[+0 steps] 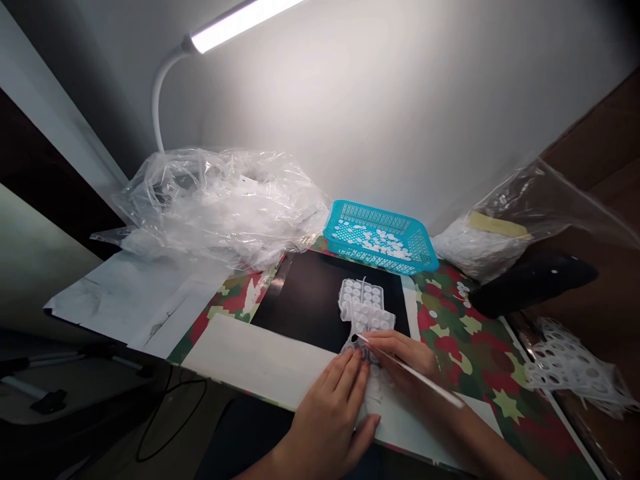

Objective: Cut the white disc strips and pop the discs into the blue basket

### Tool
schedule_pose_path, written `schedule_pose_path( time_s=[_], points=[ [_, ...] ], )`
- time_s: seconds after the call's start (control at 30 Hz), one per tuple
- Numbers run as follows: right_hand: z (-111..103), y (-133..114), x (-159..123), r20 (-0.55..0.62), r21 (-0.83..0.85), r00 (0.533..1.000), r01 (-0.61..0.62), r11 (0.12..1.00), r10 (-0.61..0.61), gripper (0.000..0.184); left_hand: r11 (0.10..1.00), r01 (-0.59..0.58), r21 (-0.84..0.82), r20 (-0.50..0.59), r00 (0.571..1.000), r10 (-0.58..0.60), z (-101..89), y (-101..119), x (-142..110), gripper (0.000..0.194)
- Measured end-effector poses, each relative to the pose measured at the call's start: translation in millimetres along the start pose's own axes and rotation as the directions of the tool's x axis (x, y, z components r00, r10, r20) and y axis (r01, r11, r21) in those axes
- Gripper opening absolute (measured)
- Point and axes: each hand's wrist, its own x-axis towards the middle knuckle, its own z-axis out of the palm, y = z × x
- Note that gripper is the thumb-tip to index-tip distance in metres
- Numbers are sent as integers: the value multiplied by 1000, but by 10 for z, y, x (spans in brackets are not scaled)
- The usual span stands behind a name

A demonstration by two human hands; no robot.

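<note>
My left hand (333,407) lies flat with its fingers stretched out, pressing the near end of a white strip of small round discs (363,307) onto the table. My right hand (403,353) is closed in a pinch on a thin white stick tool (415,375). The tool's dark tip touches the strip close to my left fingertips. The strip runs away from me over a black mat (305,300). Its near part is hidden under my hands.
A turquoise basket (417,243) with loose white discs stands behind the mat. Crumpled clear plastic (220,200) fills the back left under a lamp (240,23). At right: a bag of white parts (480,243), a black object (533,280), punched-out white sheets (570,363).
</note>
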Motion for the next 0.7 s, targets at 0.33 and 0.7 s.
schedule_pose_path(
  time_s=[0.33,0.7],
  points=[
    [-120,-66,-189,-56,110,991,-112,988,119,16,1000,5,25,40,999,-6,20,10,-13,57],
    [-129,-71,-193,19,63,998,-53,997,52,23,1000,27,-3,50,998,-27,9,19,-12,56]
  ],
)
